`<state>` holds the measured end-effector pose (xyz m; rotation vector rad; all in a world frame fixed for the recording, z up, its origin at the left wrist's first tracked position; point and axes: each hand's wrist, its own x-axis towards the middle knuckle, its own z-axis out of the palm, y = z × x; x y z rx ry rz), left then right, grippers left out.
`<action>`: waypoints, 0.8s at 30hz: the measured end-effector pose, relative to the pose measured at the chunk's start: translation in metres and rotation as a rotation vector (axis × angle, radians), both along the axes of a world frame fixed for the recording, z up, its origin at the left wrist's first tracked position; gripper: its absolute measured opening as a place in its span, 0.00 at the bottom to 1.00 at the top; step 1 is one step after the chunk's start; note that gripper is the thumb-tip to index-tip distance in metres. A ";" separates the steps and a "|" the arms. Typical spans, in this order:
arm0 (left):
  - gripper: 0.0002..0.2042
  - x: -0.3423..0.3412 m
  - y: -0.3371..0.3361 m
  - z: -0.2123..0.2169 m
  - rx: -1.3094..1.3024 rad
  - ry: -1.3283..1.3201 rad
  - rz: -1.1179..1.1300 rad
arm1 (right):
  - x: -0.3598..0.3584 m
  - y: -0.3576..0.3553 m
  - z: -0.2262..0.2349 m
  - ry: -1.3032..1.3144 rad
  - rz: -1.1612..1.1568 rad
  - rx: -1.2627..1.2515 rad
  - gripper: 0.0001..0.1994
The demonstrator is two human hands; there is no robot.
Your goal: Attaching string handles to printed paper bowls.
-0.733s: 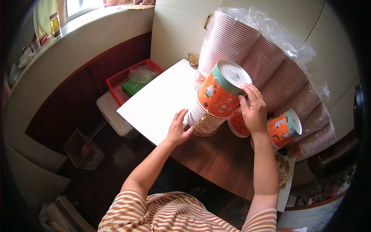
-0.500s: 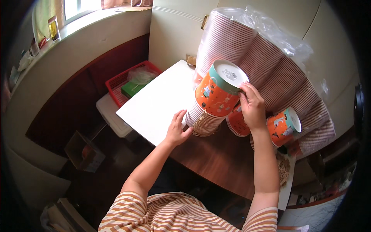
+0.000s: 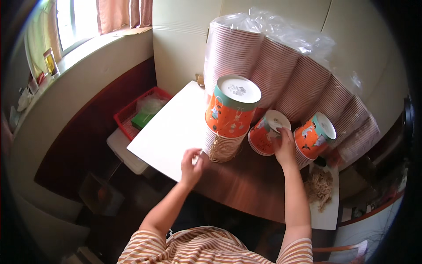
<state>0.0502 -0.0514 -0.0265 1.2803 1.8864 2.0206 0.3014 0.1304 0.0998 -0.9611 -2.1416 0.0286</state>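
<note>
A person's right hand (image 3: pixel 285 148) is resting on a lying orange paper cup (image 3: pixel 266 132) on a dark wooden table (image 3: pixel 252 185). Their left hand (image 3: pixel 191 163) is touching a white sheet (image 3: pixel 171 130) beside a tall orange cup stack (image 3: pixel 228 119).

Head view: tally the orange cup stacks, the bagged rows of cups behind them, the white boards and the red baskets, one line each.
Orange cup stacks: 3, tall, middle under the right hand, right
Bagged cup rows: about 6
White boards: 1, by the left hand
Red baskets: 1
Total: about 11
</note>
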 end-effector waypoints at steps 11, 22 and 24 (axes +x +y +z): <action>0.26 0.126 -0.116 0.181 0.171 -1.068 -2.130 | 0.014 0.033 -0.021 -0.291 -0.146 0.213 0.11; 0.24 0.138 -0.114 0.184 0.190 -1.154 -2.314 | 0.031 -0.007 0.006 -0.015 0.051 -0.041 0.07; 0.24 0.140 -0.111 0.186 0.211 -1.159 -2.346 | 0.040 -0.018 0.007 0.000 0.036 -0.083 0.07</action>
